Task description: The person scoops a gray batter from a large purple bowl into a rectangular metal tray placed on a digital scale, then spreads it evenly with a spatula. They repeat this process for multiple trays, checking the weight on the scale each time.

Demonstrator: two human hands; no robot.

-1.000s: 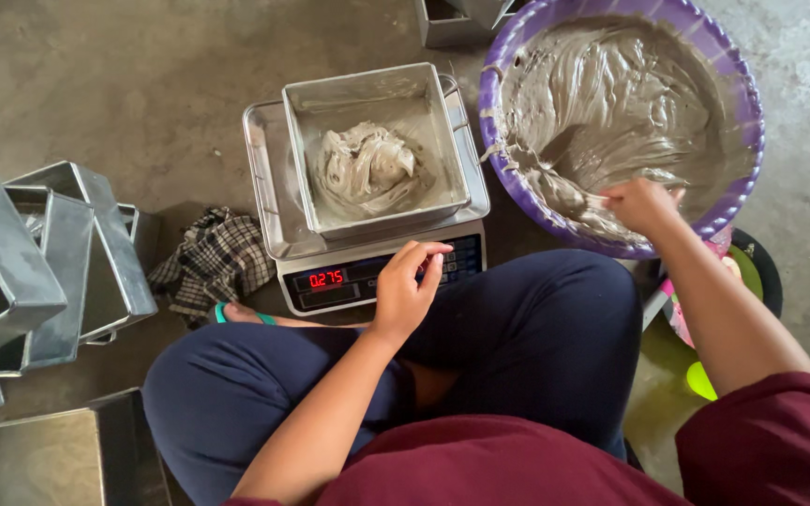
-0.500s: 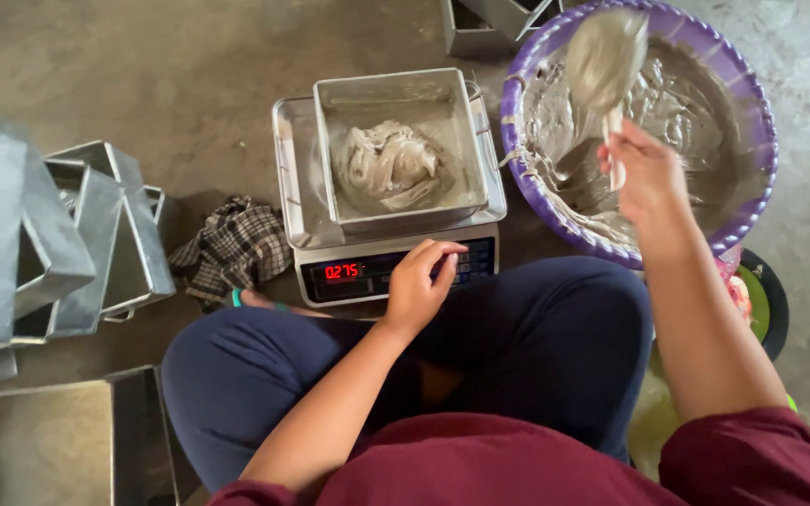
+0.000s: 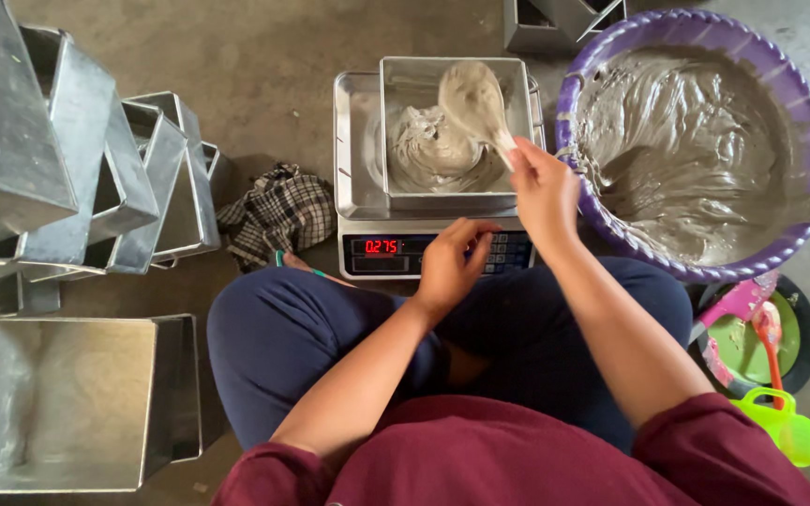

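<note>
On a grey concrete floor, a digital scale (image 3: pixel 405 245) carries a metal tin (image 3: pixel 457 131). The right hand (image 3: pixel 543 192) pinches a batter-coated spoon (image 3: pixel 473 101) over the tin, bowl beyond its fingertips. The left hand (image 3: pixel 452 264), fingers curled, rests on the scale's keypad.

My right hand (image 3: pixel 544 192) is raised and closed in a grip, arm outstretched; my left hand (image 3: pixel 452 262) rests forward, fingers curled.
</note>
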